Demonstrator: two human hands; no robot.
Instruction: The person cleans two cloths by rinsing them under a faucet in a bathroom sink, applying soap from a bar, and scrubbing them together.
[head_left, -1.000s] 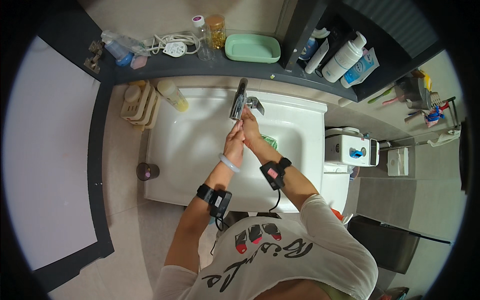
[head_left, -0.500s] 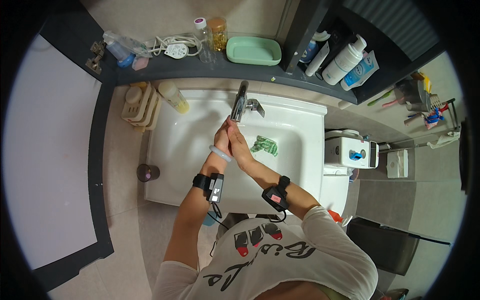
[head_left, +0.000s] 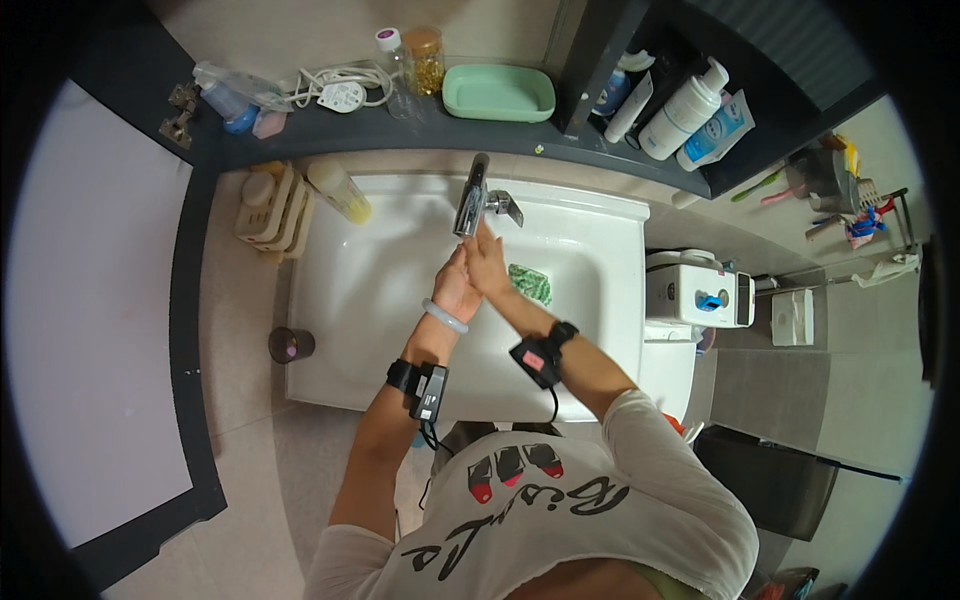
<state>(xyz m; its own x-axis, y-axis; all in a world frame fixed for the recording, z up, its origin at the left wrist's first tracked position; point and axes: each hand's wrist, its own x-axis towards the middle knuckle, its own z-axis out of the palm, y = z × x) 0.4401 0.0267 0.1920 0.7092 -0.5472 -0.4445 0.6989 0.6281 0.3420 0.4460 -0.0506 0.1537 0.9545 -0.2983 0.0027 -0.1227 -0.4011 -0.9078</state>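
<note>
Head view: two bare hands are brought together below the spout of one curved, shiny chrome faucet (head_left: 472, 200), over one glossy white rectangular sink (head_left: 345, 290). The left hand (head_left: 456, 287) is laid against the right hand (head_left: 488, 266), whose fingers are stretched toward the far side; whether anything is clasped between them cannot be told, as the palms are hidden and the farthest fingertips are partly covered by the faucet. One smooth, pale, ring-shaped bangle (head_left: 445, 317) is worn on the left wrist, and one black box-shaped device is strapped to each forearm. One crumpled green-and-white patterned cloth (head_left: 530, 284) is seen in the basin, just right of the right hand, its near-left part overlapped by that arm. One translucent pale-yellow bottle (head_left: 340, 192) is stood at the sink's far-left corner. On the dark grey shelf (head_left: 350, 138), one mint-green shallow tray (head_left: 498, 93) and one clear jar with an orange-brown lid (head_left: 424, 62) are set.
</note>
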